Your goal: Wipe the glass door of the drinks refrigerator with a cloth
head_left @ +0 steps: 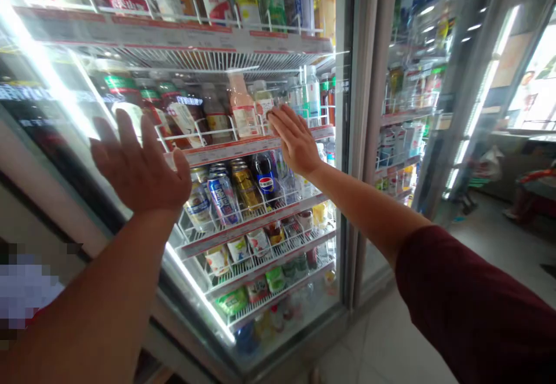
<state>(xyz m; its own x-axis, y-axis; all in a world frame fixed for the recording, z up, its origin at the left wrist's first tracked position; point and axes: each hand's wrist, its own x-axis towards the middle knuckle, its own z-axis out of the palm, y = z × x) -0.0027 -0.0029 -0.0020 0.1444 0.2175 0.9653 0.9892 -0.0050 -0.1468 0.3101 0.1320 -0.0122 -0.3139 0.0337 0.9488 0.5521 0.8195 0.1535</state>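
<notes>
The spread left hand (141, 178) and the right hand (297, 143) are raised before a lit drinks refrigerator (346, 245); inside, a Pepsi bottle (264, 181) stands right of gold cans (245, 188).

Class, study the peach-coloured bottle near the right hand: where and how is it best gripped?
Probably by its narrower upper part, coming from the front: the peach-coloured bottle stands nearly upright, slimmer above than at its labelled body, with a dark bottle and a paler one flanking it. The right hand is nearer.

The stocked drinks fridge (359, 112) (label strips (182, 35) along its shelves (208, 59)) marks a shop.
</notes>
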